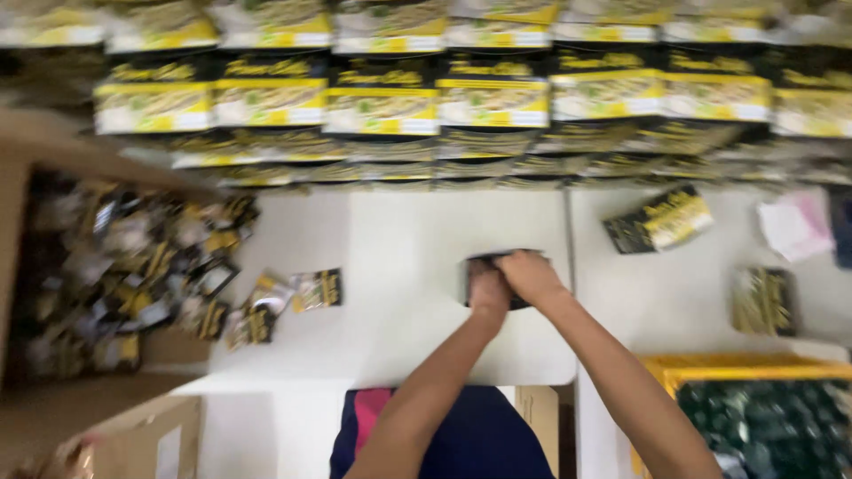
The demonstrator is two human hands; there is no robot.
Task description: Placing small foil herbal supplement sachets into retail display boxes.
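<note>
I watched both hands, left [488, 288] and right [530, 273], press closed on a small black flat packet [502, 280] at mid-table; packed yellow-and-black boxes [382, 106] were stacked beyond, loose sachets [133, 266] remained.

Glossy printed packets [318, 289]; smooth matt white table [399, 231]; brown cardboard box [142, 435].

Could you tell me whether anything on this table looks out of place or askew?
One black-and-yellow box lies tilted by itself, apart from the neat stacked rows. A few sachets have strayed from the carton onto the table.
</note>
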